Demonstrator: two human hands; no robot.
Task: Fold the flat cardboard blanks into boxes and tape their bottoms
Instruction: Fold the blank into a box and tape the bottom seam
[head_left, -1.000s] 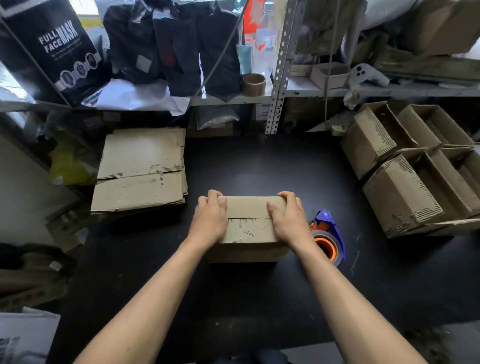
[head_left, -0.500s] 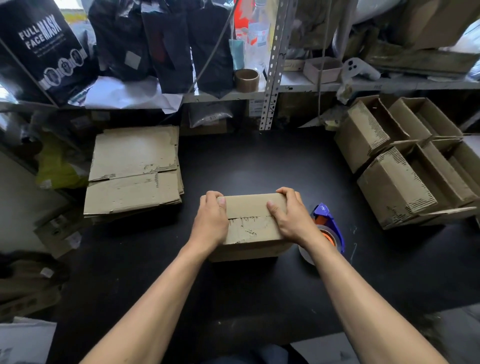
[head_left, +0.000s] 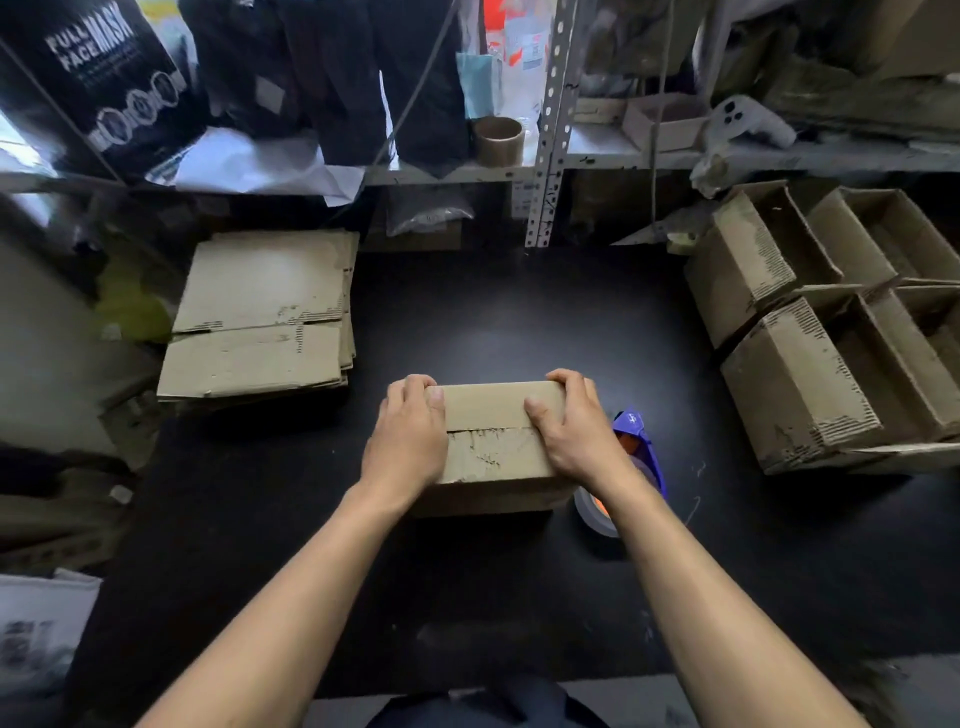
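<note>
Black worktop (head_left: 519, 322) under a cluttered metal shelf (head_left: 675, 158); I log what surrounds the hands. Folded box (head_left: 496, 441) sits bottom-up on the worktop, its two flaps closed, seam running across between the hands, no tape visible on it. Left hand (head_left: 408, 441) grips the box's left end, fingers curled over the far edge, thumb on top. Right hand (head_left: 579, 434) clamps the right end the same way. Hands apart, box between them.

Just right of the right hand, partly hidden behind the wrist: tape dispenser (head_left: 631, 457), blue body, roll touching the worktop. It stands close against the box's right side; I cannot tell if they touch.

Well left and beyond the left hand: stack of flat blanks (head_left: 260, 312). Well right of the right hand: cluster of finished boxes (head_left: 810, 332) lying on their sides, open mouths facing away.

On the shelf beyond both hands: brown tape core (head_left: 497, 139), black bags (head_left: 322, 73), a carton printed FULL FACE MASK (head_left: 98, 67), white controller (head_left: 748, 122).
</note>
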